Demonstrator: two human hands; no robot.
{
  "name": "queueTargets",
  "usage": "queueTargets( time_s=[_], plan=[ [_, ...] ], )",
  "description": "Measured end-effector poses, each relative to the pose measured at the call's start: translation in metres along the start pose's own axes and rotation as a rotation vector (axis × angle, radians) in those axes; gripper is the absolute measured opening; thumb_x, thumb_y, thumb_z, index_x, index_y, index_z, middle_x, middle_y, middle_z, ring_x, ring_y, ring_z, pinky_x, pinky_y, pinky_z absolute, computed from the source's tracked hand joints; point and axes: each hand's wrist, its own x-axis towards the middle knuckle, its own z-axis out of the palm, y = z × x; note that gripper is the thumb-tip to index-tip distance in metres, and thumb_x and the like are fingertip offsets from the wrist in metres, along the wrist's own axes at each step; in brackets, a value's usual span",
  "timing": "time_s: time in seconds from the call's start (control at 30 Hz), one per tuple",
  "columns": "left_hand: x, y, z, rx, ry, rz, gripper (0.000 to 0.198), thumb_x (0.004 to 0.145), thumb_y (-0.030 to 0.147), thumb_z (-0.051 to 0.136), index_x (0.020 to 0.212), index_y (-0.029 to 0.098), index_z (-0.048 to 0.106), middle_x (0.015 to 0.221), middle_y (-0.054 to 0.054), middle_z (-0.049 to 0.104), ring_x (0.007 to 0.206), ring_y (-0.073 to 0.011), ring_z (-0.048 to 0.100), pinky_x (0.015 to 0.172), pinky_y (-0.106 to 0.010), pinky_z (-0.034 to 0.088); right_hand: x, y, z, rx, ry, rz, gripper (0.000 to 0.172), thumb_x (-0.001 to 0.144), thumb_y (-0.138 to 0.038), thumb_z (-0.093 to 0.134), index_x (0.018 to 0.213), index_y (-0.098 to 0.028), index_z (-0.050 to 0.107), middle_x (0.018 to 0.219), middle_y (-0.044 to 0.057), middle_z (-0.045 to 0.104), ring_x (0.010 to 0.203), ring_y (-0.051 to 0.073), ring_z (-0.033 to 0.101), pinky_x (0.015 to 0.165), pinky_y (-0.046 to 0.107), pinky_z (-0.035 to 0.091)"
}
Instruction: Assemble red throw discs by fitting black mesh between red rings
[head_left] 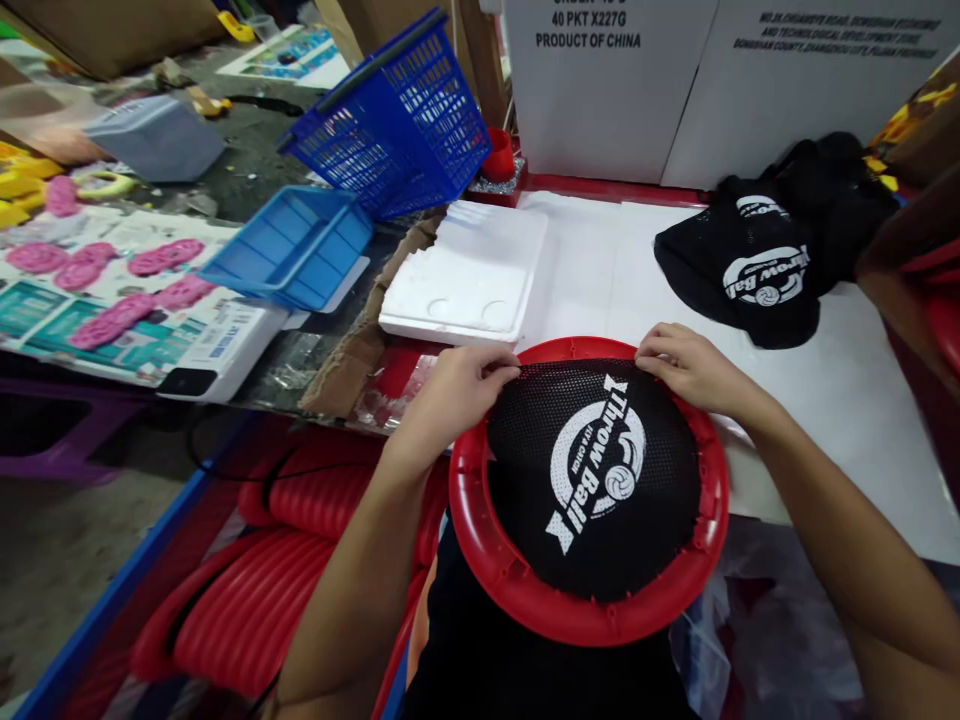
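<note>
A red plastic ring (pixel 589 625) rests against my body and the table's near edge. Black mesh netting (pixel 517 500), printed with a white "Throw Ball" logo, stretches across its middle. Small pegs stick up along the ring's inner edge. My left hand (pixel 461 392) is closed at the ring's upper left, thumb and fingers pinching the netting's edge. At the upper right, my right hand (pixel 686 368) pinches the same netting's edge over the ring. The netting's far edge runs between both hands. A dark gap shows at the inner left side.
More black printed netting (pixel 765 265) is heaped at the table's right. White foam (pixel 469 265) lies beyond my left hand. Left of it are a blue tray (pixel 289 245), a blue basket (pixel 397 120) and pink pieces (pixel 112 320). Stacked red rings (pixel 255 600) stand below left. White cartons (pixel 607 90) line the back.
</note>
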Motion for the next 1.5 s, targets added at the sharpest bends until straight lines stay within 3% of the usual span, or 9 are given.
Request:
queueTargets(
  time_s=[0.27, 0.5, 0.6, 0.7, 0.87, 0.97, 1.1, 1.27, 1.5],
  plan=[
    [0.005, -0.008, 0.001, -0.028, -0.009, -0.008, 0.016, 0.094, 0.03, 0.069, 0.098, 0.026, 0.085, 0.099, -0.004, 0.084, 0.092, -0.0243, 0.075, 0.087, -0.041, 0.054, 0.003, 0.002, 0.012, 0.025, 0.082, 0.086, 0.021, 0.099, -0.033, 0.061, 0.088, -0.023, 0.075, 0.113, 0.009, 0.063, 0.094, 0.023, 0.062, 0.093, 0.045, 0.053],
    [0.009, -0.016, 0.001, -0.095, -0.037, -0.02, 0.012, 0.091, 0.029, 0.073, 0.095, 0.024, 0.084, 0.096, -0.003, 0.083, 0.089, -0.0216, 0.073, 0.086, -0.038, 0.054, 0.003, 0.0, 0.006, 0.051, 0.007, 0.112, 0.018, 0.097, -0.033, 0.063, 0.089, -0.023, 0.076, 0.111, 0.009, 0.069, 0.094, 0.025, 0.067, 0.093, 0.049, 0.056],
    [0.002, -0.011, 0.002, -0.075, 0.031, -0.022, 0.011, 0.092, 0.028, 0.072, 0.097, 0.023, 0.082, 0.1, -0.003, 0.083, 0.088, -0.0205, 0.072, 0.087, -0.037, 0.055, -0.004, -0.008, 0.011, 0.008, 0.116, -0.055, 0.022, 0.102, -0.034, 0.059, 0.11, -0.026, 0.078, 0.131, 0.012, 0.066, 0.118, 0.03, 0.065, 0.107, 0.056, 0.054],
    [-0.011, 0.006, 0.006, 0.042, 0.119, 0.083, 0.017, 0.101, 0.026, 0.063, 0.108, 0.022, 0.078, 0.112, -0.006, 0.08, 0.099, -0.0214, 0.071, 0.095, -0.039, 0.055, -0.007, -0.016, 0.02, -0.109, 0.064, -0.22, 0.028, 0.104, -0.035, 0.06, 0.124, -0.03, 0.077, 0.157, 0.011, 0.053, 0.146, 0.036, 0.049, 0.123, 0.062, 0.044],
    [-0.015, 0.034, 0.013, 0.439, -0.073, 0.218, 0.025, 0.105, 0.028, 0.057, 0.122, 0.019, 0.074, 0.128, -0.015, 0.066, 0.12, -0.0317, 0.06, 0.106, -0.049, 0.051, -0.001, -0.019, 0.021, -0.167, -0.097, -0.238, 0.036, 0.1, -0.032, 0.065, 0.135, -0.028, 0.073, 0.169, 0.01, 0.044, 0.153, 0.039, 0.043, 0.127, 0.063, 0.041],
    [-0.003, 0.04, 0.012, 0.527, -0.183, 0.25, 0.031, 0.102, 0.026, 0.061, 0.13, 0.021, 0.07, 0.129, -0.015, 0.062, 0.119, -0.0323, 0.058, 0.105, -0.049, 0.05, 0.0, -0.018, 0.013, -0.099, -0.121, -0.162, 0.023, 0.098, -0.035, 0.068, 0.117, -0.026, 0.077, 0.165, 0.011, 0.049, 0.149, 0.038, 0.049, 0.123, 0.063, 0.043],
    [0.015, 0.033, 0.007, 0.221, -0.28, 0.253, 0.018, 0.1, 0.026, 0.061, 0.111, 0.021, 0.074, 0.115, -0.009, 0.07, 0.106, -0.025, 0.066, 0.098, -0.04, 0.052, 0.0, -0.016, 0.001, 0.208, -0.108, 0.034, 0.018, 0.093, -0.04, 0.072, 0.09, -0.022, 0.074, 0.144, 0.01, 0.067, 0.128, 0.032, 0.065, 0.111, 0.055, 0.053],
    [0.025, 0.022, 0.014, -0.136, -0.207, 0.068, 0.014, 0.097, 0.026, 0.064, 0.092, 0.023, 0.077, 0.095, -0.002, 0.08, 0.089, -0.0192, 0.07, 0.081, -0.032, 0.052, -0.002, -0.013, 0.0, 0.388, -0.068, 0.209, 0.022, 0.094, -0.042, 0.07, 0.092, -0.021, 0.075, 0.109, 0.008, 0.079, 0.097, 0.025, 0.072, 0.094, 0.046, 0.058],
    [0.031, 0.024, 0.024, -0.168, -0.168, 0.021, 0.015, 0.098, 0.028, 0.063, 0.095, 0.021, 0.076, 0.094, -0.003, 0.08, 0.084, -0.0187, 0.069, 0.082, -0.034, 0.052, -0.014, -0.015, 0.013, 0.005, -0.047, -0.166, 0.024, 0.102, -0.038, 0.063, 0.121, -0.03, 0.077, 0.158, 0.009, 0.058, 0.144, 0.032, 0.056, 0.121, 0.056, 0.047]
  ],
)
